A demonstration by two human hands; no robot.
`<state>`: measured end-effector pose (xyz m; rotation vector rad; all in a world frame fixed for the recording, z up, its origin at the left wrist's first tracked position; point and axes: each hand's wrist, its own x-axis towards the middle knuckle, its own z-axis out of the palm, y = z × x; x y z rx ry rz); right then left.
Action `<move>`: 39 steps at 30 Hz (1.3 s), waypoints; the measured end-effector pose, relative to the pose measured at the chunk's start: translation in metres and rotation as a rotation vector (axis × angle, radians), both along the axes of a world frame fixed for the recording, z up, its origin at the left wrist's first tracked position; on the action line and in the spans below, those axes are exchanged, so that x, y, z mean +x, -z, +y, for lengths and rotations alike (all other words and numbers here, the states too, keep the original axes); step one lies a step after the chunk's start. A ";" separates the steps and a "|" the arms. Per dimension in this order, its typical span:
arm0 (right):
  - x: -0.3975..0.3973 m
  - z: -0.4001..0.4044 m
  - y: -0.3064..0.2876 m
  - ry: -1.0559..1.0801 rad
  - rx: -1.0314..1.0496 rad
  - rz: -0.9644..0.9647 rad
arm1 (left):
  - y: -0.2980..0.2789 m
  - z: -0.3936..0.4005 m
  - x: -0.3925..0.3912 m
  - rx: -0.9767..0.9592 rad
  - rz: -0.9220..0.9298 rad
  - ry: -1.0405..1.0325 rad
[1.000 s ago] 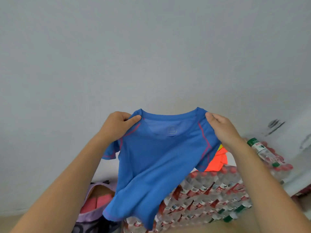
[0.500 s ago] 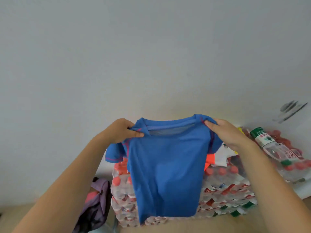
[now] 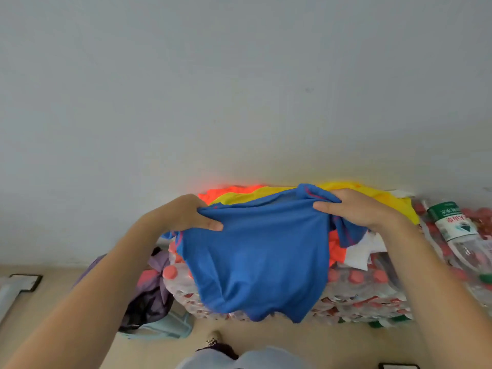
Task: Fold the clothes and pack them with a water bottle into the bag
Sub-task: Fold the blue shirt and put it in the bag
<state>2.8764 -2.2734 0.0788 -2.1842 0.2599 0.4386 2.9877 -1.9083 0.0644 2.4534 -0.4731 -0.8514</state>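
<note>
1. We had the left hand (image 3: 183,213) pinching the near shoulder edge of the bright blue short-sleeved shirt with red seam stitching (image 3: 255,262), thumb laid flat across the cloth.
2. We had the right hand (image 3: 356,209) bunching the other shoulder, fingers curled round a gathered wad of blue fabric.
3. The two hands sat well apart, the shirt stretched between them and its body draping down over the front of the stacked shrink-wrapped packs of red-capped water bottles (image 3: 354,291).
4. Behind the shirt, on top of those packs, we saw a yellow garment (image 3: 372,198) and a neon orange garment (image 3: 229,190) lying against the pale wall (image 3: 239,89).
5. Off to the right, a clear plastic water bottle with a green-and-white label (image 3: 452,222) lay tilted on more bottle packs.
6. Down left on the floor (image 3: 53,288), a purple and black fabric bag (image 3: 149,288) slumped just beside the packs.
</note>
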 end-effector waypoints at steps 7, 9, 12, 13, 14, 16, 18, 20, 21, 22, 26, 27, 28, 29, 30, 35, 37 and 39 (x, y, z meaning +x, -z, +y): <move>0.007 0.025 -0.003 0.025 -0.022 0.164 | 0.016 0.036 0.026 -0.331 0.313 -0.016; 0.015 0.024 -0.014 0.019 -0.056 0.191 | 0.017 0.038 0.044 -0.294 0.232 0.009; 0.044 0.029 -0.004 0.143 -0.287 0.031 | 0.030 0.025 0.074 -0.192 -0.169 -0.108; 0.056 0.034 0.010 0.186 -0.384 -0.053 | 0.038 0.019 0.080 -0.120 -0.325 -0.133; 0.065 0.041 0.025 0.201 -0.478 -0.123 | 0.048 0.014 0.082 -0.031 -0.450 -0.123; 0.076 0.056 0.059 0.196 -0.605 -0.170 | 0.072 0.011 0.074 0.098 -0.556 -0.074; 0.078 0.064 0.082 0.167 -0.669 -0.155 | 0.091 0.013 0.056 0.124 -0.612 -0.125; 0.073 0.068 0.093 0.144 -0.773 -0.177 | 0.104 0.012 0.033 0.070 -0.728 -0.196; 0.068 0.071 0.097 0.170 -0.840 -0.234 | 0.109 0.010 0.020 0.036 -0.803 -0.193; 0.062 0.078 0.101 0.221 -0.899 -0.327 | 0.115 0.006 0.005 0.003 -0.865 -0.163; 0.017 0.129 0.122 0.234 -0.758 -0.760 | 0.143 -0.010 -0.050 -0.043 -0.824 -0.006; 0.004 0.140 0.132 0.135 -0.694 -0.746 | 0.150 -0.012 -0.058 -0.012 -0.765 -0.005; -0.009 0.146 0.142 0.047 -0.659 -0.670 | 0.157 -0.011 -0.064 0.029 -0.719 -0.004; -0.021 0.147 0.152 0.000 -0.647 -0.568 | 0.163 -0.008 -0.067 0.067 -0.693 0.005; -0.030 0.143 0.160 -0.001 -0.647 -0.478 | 0.168 -0.003 -0.068 0.096 -0.680 0.021; -0.038 0.122 0.168 0.014 -0.647 -0.362 | 0.171 0.020 -0.065 0.118 -0.632 0.088; -0.039 0.122 0.166 0.038 -0.560 -0.366 | 0.166 0.018 -0.067 0.054 -0.611 0.037; -0.043 0.121 0.161 0.124 -0.475 -0.395 | 0.157 0.015 -0.070 -0.003 -0.594 -0.133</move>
